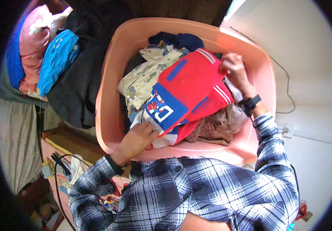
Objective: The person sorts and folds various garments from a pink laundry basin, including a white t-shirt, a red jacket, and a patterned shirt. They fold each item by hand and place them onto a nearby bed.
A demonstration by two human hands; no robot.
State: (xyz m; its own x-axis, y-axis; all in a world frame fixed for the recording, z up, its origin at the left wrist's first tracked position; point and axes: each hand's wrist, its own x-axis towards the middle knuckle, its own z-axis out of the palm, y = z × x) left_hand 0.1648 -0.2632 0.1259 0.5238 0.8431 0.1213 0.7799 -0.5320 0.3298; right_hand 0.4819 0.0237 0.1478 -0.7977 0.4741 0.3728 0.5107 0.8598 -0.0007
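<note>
A red, blue and white garment [192,78] with striped ribbed edges lies over other clothes inside a pink plastic tub [197,153]. At its upper right edge, the fingers of my right hand [235,68] are closed on the red cloth. My left hand [138,138] rests on its white lower left part, fingers bent; whether they pinch the cloth is unclear. Beneath and beside it are a cream patterned shirt [143,78], dark blue cloth [177,40] and a crumpled brown garment [215,127].
Left of the tub hangs black cloth [79,72], with a bright blue garment [57,60] and pink clothing [34,46] beside it. A black cable [56,184] runs at lower left. A wall with a socket [288,130] stands on the right.
</note>
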